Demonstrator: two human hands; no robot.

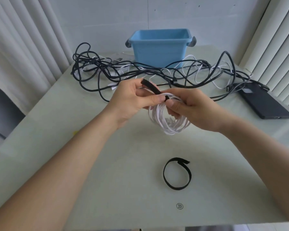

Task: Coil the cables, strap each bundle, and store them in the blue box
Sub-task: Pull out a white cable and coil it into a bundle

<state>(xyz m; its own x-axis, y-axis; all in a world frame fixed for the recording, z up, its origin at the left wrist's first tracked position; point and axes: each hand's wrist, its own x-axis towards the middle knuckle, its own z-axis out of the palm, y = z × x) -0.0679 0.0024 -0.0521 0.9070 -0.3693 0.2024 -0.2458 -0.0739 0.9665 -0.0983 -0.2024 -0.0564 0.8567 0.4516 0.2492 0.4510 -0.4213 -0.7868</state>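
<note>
A: Entry, white cable coil (168, 120): location?
B: Above tabletop (107, 164), hanging from right grip (190, 109), pinched at its top. Left grip (132, 100) pinches black strap (151, 87); strap slants up-left from coil.

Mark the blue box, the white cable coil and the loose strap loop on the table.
blue box (158, 52): head view, front wall.
white cable coil (171, 130): head view, lower hanging loops.
strap loop (188, 176): head view, right side of band.
</note>
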